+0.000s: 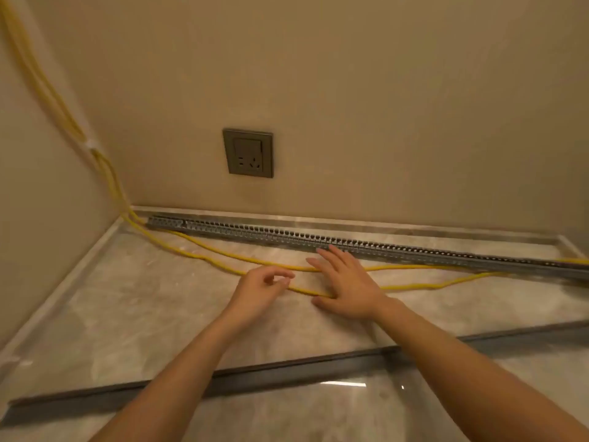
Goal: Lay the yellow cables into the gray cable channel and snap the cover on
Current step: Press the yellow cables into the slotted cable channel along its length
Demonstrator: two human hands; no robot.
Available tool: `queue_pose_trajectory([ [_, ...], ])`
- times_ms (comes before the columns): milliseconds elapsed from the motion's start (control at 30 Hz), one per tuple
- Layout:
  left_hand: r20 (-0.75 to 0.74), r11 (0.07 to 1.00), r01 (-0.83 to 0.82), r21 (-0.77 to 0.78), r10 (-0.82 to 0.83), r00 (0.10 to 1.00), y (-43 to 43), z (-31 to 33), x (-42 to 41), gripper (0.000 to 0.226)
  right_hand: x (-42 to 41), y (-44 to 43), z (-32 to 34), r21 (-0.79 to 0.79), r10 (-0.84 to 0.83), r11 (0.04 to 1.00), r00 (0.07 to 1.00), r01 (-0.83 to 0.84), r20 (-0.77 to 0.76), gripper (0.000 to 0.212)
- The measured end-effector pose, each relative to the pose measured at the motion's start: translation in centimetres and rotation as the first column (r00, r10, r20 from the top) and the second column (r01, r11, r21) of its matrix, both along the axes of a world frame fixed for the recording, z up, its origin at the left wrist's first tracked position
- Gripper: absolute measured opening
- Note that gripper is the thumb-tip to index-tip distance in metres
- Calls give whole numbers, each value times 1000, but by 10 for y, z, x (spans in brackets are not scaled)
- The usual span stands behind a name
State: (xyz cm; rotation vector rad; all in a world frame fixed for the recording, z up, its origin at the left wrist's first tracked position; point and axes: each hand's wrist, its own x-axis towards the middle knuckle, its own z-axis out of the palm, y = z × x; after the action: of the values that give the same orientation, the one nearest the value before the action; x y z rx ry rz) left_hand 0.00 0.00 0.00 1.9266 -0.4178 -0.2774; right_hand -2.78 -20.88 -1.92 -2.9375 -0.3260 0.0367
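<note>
Two yellow cables [197, 255] come down the left wall and lie loose on the marble surface in front of the gray slotted cable channel [287, 235], which runs along the foot of the back wall. Farther right the cables [424, 267] bend back toward the channel's right end. My left hand [263, 283] hovers with loosely curled fingers just over the nearer cable, and no grip on it shows. My right hand [345, 283] lies flat with spread fingers across both cables, its fingertips close to the channel. A long gray strip [318, 365], possibly the cover, lies along the near side.
A gray wall socket [249, 153] sits on the back wall above the channel. A white clip [90, 144] holds the cables on the left wall. A raised marble rim [350, 220] borders the surface at the back and left.
</note>
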Motion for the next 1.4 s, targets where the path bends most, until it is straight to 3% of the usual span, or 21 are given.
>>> queue_pose_trajectory([
  [167,228,911,-84,404,-11,974,-22,-19,16,36,5,-3,-18,19,5,1000,1000,-6,24,72],
  [267,328,833,-135,536,-59,943,-25,-29,17,46,7,-6,-23,-34,30,999,995,-27,95,70],
  [467,380,812,-159,562,-82,922,-26,-35,14,51,12,-9,-23,16,-117,993,979,116,166,67],
  [733,139,842,64,535,-162,977,-11,-32,14,48,33,-37,-6,-37,-398,913,907,406,141,57],
  [833,150,839,15,544,-115,982,-9,-27,11,46,33,-42,1,-29,-372,925,921,378,118,42],
  [1000,304,850,-141,507,-24,952,-7,-11,12,51,28,-45,13,37,-282,959,930,282,235,29],
  [1167,459,852,-226,472,-19,888,-5,3,12,60,14,-47,16,111,-248,967,945,228,214,28],
  [1400,498,807,-260,530,-48,866,-10,9,15,63,-7,-60,25,181,-258,959,939,220,227,31],
])
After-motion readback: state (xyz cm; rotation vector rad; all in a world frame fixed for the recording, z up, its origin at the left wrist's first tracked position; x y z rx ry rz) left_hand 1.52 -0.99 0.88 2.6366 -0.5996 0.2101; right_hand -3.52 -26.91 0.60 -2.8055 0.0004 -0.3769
